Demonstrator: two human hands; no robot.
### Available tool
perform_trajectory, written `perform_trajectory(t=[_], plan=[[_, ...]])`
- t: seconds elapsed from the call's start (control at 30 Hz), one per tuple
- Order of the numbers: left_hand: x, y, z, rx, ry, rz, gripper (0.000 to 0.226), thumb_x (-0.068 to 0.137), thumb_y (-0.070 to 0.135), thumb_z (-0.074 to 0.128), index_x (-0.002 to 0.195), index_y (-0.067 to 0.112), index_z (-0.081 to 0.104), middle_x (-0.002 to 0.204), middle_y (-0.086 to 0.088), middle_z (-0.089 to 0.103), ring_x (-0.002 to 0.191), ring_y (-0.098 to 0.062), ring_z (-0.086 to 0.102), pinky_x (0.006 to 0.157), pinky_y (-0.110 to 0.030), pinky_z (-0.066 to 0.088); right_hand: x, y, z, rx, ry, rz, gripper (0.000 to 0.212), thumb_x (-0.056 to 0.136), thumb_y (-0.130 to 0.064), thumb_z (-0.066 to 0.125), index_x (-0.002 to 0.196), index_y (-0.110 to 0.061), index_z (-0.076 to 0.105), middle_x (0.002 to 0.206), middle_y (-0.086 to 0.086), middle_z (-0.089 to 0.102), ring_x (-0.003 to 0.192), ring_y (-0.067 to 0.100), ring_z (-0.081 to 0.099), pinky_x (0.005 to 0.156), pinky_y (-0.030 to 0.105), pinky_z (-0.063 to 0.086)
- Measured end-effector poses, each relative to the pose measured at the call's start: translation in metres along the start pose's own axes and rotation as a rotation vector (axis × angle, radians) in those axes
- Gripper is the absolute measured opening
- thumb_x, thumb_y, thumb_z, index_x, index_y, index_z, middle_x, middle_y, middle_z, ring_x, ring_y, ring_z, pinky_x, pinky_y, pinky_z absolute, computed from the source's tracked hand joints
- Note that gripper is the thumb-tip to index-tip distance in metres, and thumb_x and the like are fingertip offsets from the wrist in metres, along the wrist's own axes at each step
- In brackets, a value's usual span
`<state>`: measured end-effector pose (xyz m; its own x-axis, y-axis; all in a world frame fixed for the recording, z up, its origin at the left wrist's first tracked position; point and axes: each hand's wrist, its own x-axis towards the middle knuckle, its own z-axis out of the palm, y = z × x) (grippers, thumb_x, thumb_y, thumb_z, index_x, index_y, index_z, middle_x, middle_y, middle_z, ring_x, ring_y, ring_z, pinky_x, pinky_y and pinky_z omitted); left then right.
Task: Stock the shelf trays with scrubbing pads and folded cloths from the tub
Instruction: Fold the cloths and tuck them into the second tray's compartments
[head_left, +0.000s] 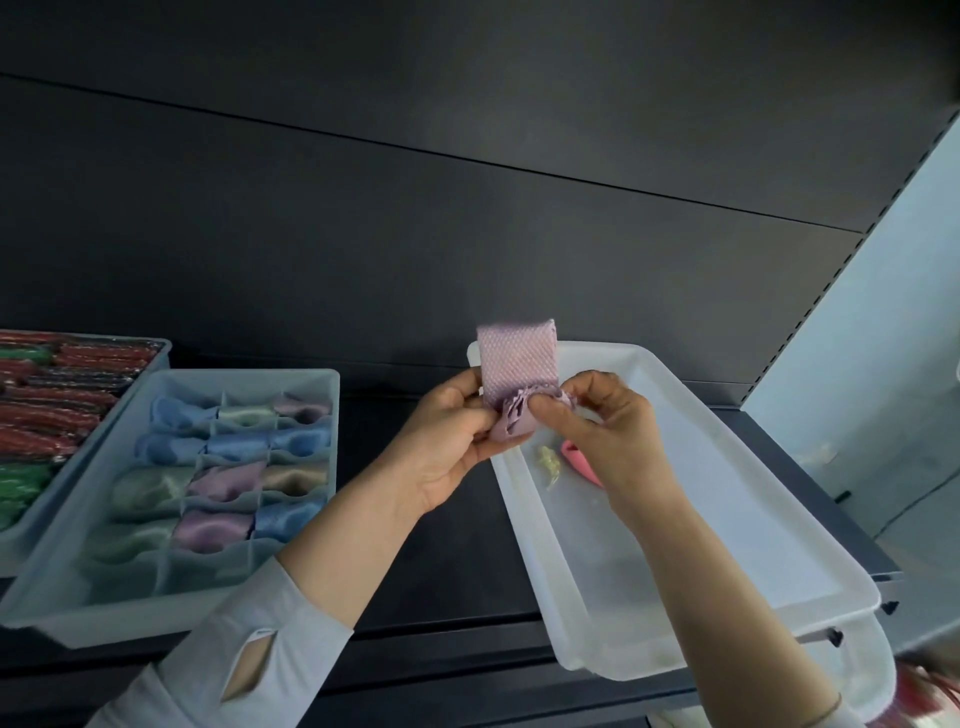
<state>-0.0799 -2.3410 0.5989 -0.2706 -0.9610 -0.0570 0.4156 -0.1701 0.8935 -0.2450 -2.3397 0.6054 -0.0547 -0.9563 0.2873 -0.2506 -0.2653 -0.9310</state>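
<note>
Nearest the camera, a grey sleeve (244, 644) covered the left forearm. Above it, the left hand (447, 447) and the right hand (605, 423) met over the near-left corner of a white tub (779, 525), both pinching a folded purple cloth (519, 371). The cloth stood upright between the fingertips, its bunched lower end gripped from both sides. Inside the tub, under the right hand, lay a pink piece (582, 460) and a small pale yellow scrap (549, 460). To the left on the dark shelf (415, 571) sat a divided tray (322, 384) holding blue, green and purple cloths in its compartments. Beyond it, a second tray (156, 349) held red and green pads.
</note>
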Motion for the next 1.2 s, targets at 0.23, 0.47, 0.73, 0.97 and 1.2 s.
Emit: perform_trajectory(t=[0.23, 0.47, 0.73, 0.97, 1.2], plan=[[-0.009, 0.001, -0.014, 0.225, -0.048, 0.089, 0.026, 0.095, 0.013, 0.058, 0.120, 0.008, 0.065, 0.119, -0.013, 0.068, 0.111, -0.019, 0.064, 0.100, -0.034, 0.050, 0.004, -0.001, 0.010, 0.120, -0.062, 0.050, 0.022, 0.078, -0.005, 0.077, 0.080, -0.009, 0.055, 0.063, 0.003, 0.056, 0.052, 0.016, 0.048, 0.052, 0.028, 0.041], [-0.021, -0.002, -0.039, 0.249, 0.103, 0.180, 0.034, 0.091, 0.007, 0.063, 0.122, 0.021, 0.061, 0.113, -0.003, 0.070, 0.105, -0.017, 0.067, 0.081, -0.033, 0.059, -0.002, -0.005, 0.027, 0.337, -0.353, 0.294, 0.033, 0.087, -0.012, 0.065, 0.119, -0.007, 0.063, 0.089, 0.007, 0.063, 0.069, 0.009, 0.058, 0.057, 0.019, 0.048], [-0.051, 0.005, -0.086, 0.241, 0.158, 0.135, 0.028, 0.095, -0.002, 0.046, 0.086, 0.011, 0.068, 0.087, -0.002, 0.070, 0.083, -0.013, 0.068, 0.067, -0.024, 0.056, -0.025, -0.013, 0.077, 0.185, -0.361, 0.200, 0.044, 0.092, 0.013, 0.041, 0.077, -0.014, 0.072, 0.086, 0.005, 0.069, 0.073, 0.012, 0.064, 0.059, 0.020, 0.051], [-0.080, 0.013, -0.139, 0.321, 0.227, 0.124, 0.017, 0.090, -0.002, 0.058, 0.092, 0.012, 0.068, 0.101, -0.009, 0.067, 0.088, -0.017, 0.067, 0.080, -0.034, 0.059, -0.040, -0.025, 0.130, 0.095, -0.335, 0.189, 0.020, 0.095, -0.004, 0.050, 0.097, -0.006, 0.069, 0.103, 0.017, 0.067, 0.091, 0.026, 0.067, 0.068, 0.030, 0.057], [-0.114, 0.035, -0.195, 0.500, 0.203, 0.235, 0.038, 0.083, -0.017, 0.057, 0.102, 0.014, 0.067, 0.102, 0.008, 0.070, 0.083, -0.003, 0.067, 0.071, -0.018, 0.052, -0.041, -0.031, 0.186, -0.046, -0.666, 0.266, 0.019, 0.089, -0.017, 0.067, 0.108, -0.013, 0.071, 0.101, 0.018, 0.071, 0.086, 0.018, 0.067, 0.079, 0.029, 0.058]])
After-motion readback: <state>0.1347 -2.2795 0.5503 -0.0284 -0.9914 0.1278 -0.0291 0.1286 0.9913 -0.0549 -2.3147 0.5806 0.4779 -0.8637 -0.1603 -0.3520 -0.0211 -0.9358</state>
